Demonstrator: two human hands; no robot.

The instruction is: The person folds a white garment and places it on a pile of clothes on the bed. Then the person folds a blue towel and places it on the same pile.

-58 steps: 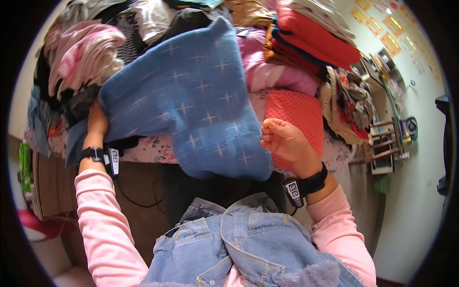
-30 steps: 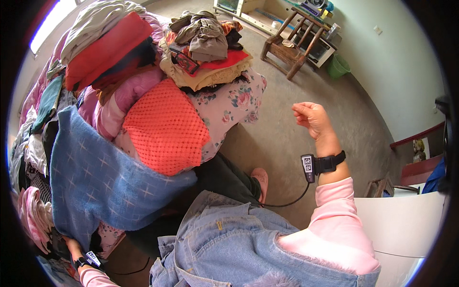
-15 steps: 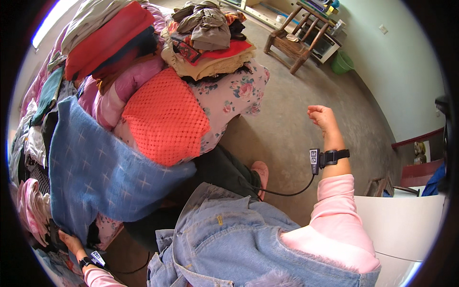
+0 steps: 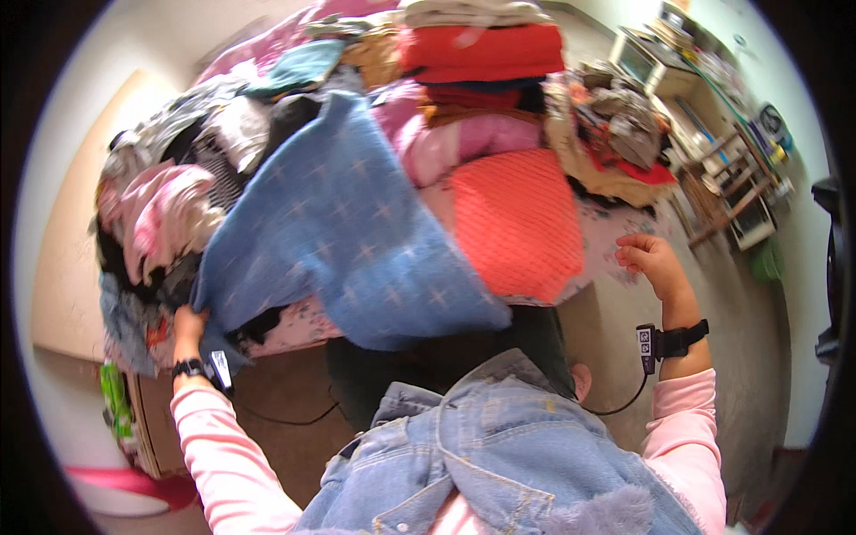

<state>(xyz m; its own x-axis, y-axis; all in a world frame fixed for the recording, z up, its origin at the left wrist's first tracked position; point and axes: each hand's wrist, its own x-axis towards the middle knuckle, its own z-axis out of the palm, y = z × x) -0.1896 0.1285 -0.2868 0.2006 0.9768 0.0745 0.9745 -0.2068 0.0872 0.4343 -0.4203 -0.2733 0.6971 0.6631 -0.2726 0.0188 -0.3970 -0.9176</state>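
Though spread wide, not lying flat: note blue cloth (image 4: 348,223) with pale cross marks, sloping from dark clothing (image 4: 292,114) at the back down over the front edge of a floral cover (image 4: 299,330), with the right end drooping past it. At the lower left, found left grip (image 4: 189,323) set against the cloth's edge, with fingers bent and tips hidden; cannot tell whether closed on fabric or merely pressing. Placed there, by judgement, to anchor that end against the forward pull of the overhang. Well apart to the right, noted right grip (image 4: 660,266), raised near the cover's right edge, loosely curled, not clenched, with nothing visible in hold; perhaps held wide to stay clear of the cloth. Between, see coral knit piece (image 4: 517,223), laid out fairly flat, close against the blue edge; cannot tell about overlap. Behind, recorded red folded stack (image 4: 481,53) under pale layers (image 4: 473,13), probably squared up for steadiness. Farther right, beige pile (image 4: 566,134); far left, pink-and-white bundle (image 4: 169,209), loosely gathered. Likely set around the margins to leave the front for the widest piece.
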